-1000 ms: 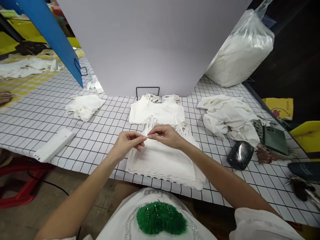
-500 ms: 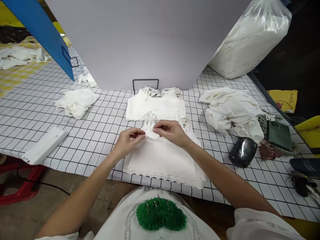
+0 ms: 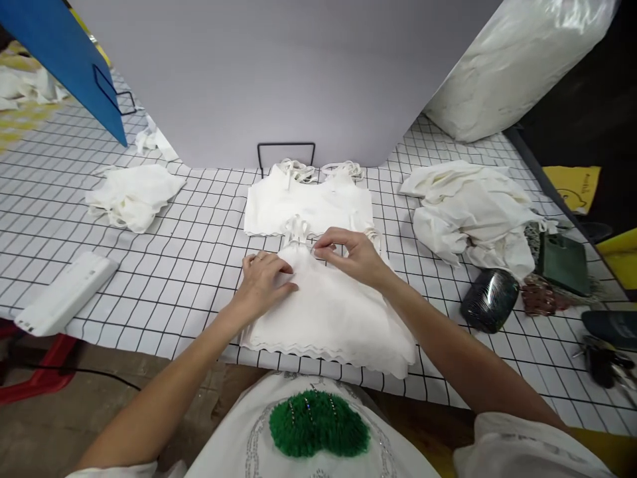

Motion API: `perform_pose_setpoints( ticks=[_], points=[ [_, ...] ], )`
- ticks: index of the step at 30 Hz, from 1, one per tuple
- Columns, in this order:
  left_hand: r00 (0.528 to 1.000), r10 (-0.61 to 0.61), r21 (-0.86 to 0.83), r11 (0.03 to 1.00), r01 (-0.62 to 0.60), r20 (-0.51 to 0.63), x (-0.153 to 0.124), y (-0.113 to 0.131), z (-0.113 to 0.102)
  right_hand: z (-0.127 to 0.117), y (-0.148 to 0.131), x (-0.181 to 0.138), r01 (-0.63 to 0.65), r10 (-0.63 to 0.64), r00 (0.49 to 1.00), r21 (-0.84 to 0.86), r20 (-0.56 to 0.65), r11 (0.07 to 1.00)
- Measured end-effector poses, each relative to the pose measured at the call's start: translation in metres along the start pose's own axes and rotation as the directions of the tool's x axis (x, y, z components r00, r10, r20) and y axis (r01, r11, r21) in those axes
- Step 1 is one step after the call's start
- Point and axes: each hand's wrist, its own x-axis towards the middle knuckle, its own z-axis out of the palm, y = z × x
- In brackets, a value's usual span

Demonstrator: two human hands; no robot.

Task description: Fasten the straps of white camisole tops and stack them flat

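Note:
In front of me lies a stack of white garments [image 3: 333, 312] with scalloped hems toward me and thin tie straps [image 3: 296, 229] at the far end. My left hand [image 3: 263, 279] rests on the left side of the top garment, thumb and fingers apart. Thumb and forefinger of my right hand [image 3: 354, 257] pinch the neckline edge beside the left strap. Just beyond lies another white garment pile [image 3: 308, 206], flat, with its straps gathered at the top.
A grey-white panel [image 3: 288, 79] on a wire stand rises behind the garments. Crumpled white cloth lies at left [image 3: 137, 196] and right [image 3: 468, 209]. A white power strip [image 3: 67, 292] is at left. A black glossy pouch [image 3: 490, 300], keys [image 3: 604, 365] and a filled plastic bag [image 3: 507, 73] are right.
My left hand has let go of the neckline edge and lowered onto the garment with fingers apart. My right hand has shifted slightly right along the neckline, still pinching. The camera view has tilted slightly.

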Motion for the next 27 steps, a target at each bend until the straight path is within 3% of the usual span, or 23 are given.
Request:
perform_pose_setpoints(
  ticks=[4,9,15,20,27],
  points=[
    [0.998,0.052,0.007,0.999,-0.052,-0.018,-0.002,0.005,0.005,0.01,0.011,-0.012,0.044,-0.038,0.997,-0.096,0.071,0.994],
    [0.993,0.023,-0.002,1.0,-0.023,-0.113,-0.013,-0.012,-0.006,0.009,0.017,-0.019,0.032,-0.022,0.997,-0.132,0.073,0.991],
    [0.999,-0.033,-0.108,0.994,0.03,-0.021,-0.014,-0.022,-0.024,0.009,0.02,-0.021,0.011,-0.005,0.999,-0.122,0.043,0.992],
    [0.999,0.048,-0.073,0.996,-0.049,-0.021,0.002,-0.004,-0.001,0.01,0.023,-0.021,-0.004,0.014,0.998,-0.151,0.061,0.989],
    [1.0,-0.009,-0.084,0.996,0.008,-0.014,0.006,0.008,0.015,0.012,0.025,-0.025,0.018,0.001,0.996,-0.201,0.093,0.979]
  ],
)
